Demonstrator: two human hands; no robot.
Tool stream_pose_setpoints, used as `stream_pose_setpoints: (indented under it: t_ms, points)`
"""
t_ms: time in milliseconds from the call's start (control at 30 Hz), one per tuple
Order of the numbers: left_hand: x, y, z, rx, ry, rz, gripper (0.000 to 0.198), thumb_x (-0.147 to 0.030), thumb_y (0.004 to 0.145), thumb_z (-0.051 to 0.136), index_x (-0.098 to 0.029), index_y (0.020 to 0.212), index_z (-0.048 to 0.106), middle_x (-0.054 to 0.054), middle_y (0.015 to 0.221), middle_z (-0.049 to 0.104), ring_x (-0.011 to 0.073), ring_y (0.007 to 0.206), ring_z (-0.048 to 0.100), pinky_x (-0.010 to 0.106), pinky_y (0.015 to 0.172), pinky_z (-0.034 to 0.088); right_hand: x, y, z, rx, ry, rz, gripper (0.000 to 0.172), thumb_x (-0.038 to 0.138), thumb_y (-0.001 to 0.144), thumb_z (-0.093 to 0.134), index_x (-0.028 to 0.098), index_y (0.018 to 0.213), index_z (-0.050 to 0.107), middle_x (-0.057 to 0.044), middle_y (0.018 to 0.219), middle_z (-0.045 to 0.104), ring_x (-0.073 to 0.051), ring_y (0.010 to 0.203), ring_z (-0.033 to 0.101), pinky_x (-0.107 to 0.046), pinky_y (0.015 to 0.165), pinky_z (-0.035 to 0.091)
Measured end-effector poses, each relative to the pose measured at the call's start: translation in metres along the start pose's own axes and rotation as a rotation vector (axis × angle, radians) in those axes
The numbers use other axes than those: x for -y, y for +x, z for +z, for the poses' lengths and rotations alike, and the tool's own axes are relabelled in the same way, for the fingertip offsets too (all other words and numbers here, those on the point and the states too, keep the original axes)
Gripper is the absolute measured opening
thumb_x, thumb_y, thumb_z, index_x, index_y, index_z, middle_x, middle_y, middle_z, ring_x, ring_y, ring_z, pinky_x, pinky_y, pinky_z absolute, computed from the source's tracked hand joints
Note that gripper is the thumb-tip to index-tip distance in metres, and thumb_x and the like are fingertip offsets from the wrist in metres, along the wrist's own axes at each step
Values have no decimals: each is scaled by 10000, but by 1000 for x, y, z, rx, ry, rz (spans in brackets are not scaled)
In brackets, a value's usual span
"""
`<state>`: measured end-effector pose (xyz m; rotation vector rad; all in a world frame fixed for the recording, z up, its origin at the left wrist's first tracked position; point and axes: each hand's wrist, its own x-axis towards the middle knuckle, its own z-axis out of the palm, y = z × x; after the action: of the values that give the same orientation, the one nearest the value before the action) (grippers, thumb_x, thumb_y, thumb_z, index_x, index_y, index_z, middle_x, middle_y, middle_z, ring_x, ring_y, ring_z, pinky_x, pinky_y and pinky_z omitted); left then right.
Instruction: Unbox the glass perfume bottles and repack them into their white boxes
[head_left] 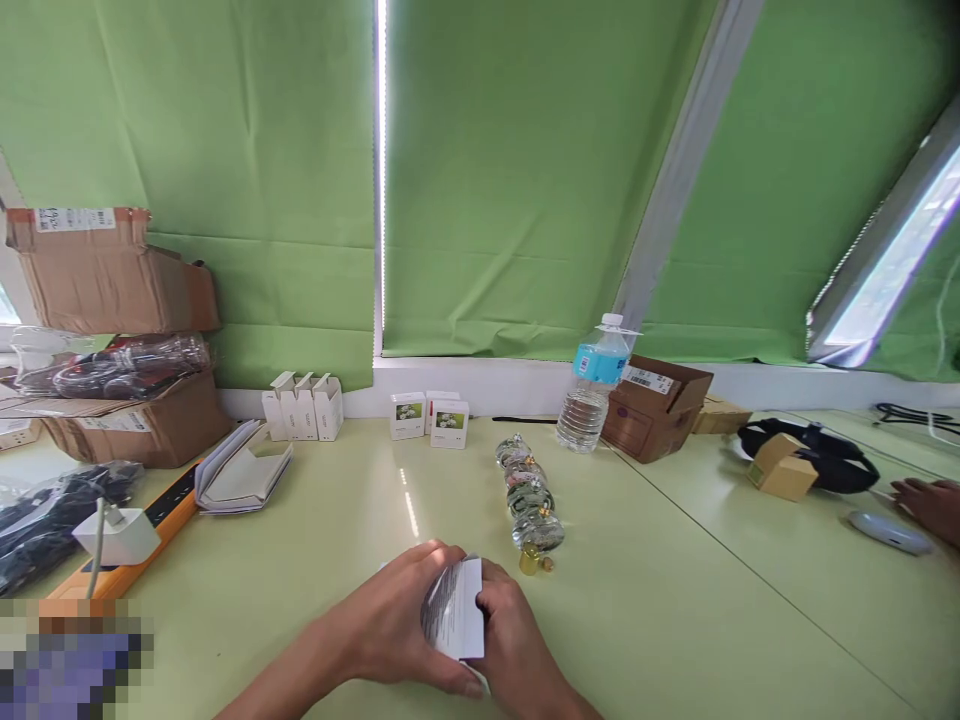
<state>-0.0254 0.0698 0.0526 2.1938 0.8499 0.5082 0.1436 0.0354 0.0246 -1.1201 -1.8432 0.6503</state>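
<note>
Low in the middle of the head view, a small white cardboard box (454,612) with fine grey print on one face is held between my hands. My left hand (394,615) wraps around its left side, thumb along the lower edge. At the right edge, my right hand (516,640) has its fingers bent against the box; part of that hand's grip is hidden. Just beyond, several clear glass bottles (536,530) stand close together in a row. A gold-coloured cap (529,560) and a tiny tan piece (547,565) lie by the nearest one.
Small white boxes with flower pictures (449,425) and open white boxes (304,410) stand along the back. A water bottle (583,400) is beside a brown carton (652,410). An orange power strip (135,560) lies left. Another person's hand (930,505) rests near a mouse (890,532).
</note>
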Motion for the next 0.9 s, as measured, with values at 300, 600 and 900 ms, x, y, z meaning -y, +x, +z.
stream_pose_setpoints:
  t_ms: [300, 600, 900]
  points:
    - [-7, -1, -17, 7, 60, -13, 703, -540, 573, 806, -244, 1154, 542, 27, 1070, 576, 216, 942, 553, 275, 809, 448, 10, 5, -16, 11, -88, 77, 105, 89, 705, 578, 183, 713, 623, -27, 790, 621, -168, 733, 545, -249, 647, 385]
    - [-9, -3, -28, 19, 100, -62, 638, -497, 606, 773, -238, 1143, 548, 22, 1060, 596, 215, 909, 567, 261, 732, 447, 12, 6, -29, -9, -130, 90, 113, 93, 672, 600, 183, 741, 592, -7, 796, 596, -157, 712, 533, -247, 623, 365]
    - [-11, -1, -17, 18, 69, -37, 776, -566, 555, 800, -237, 1207, 538, 56, 1120, 595, 254, 996, 554, 312, 824, 464, 12, 3, -19, -28, -87, 90, 150, 123, 660, 640, 176, 800, 630, -20, 826, 603, -161, 720, 541, -246, 621, 377]
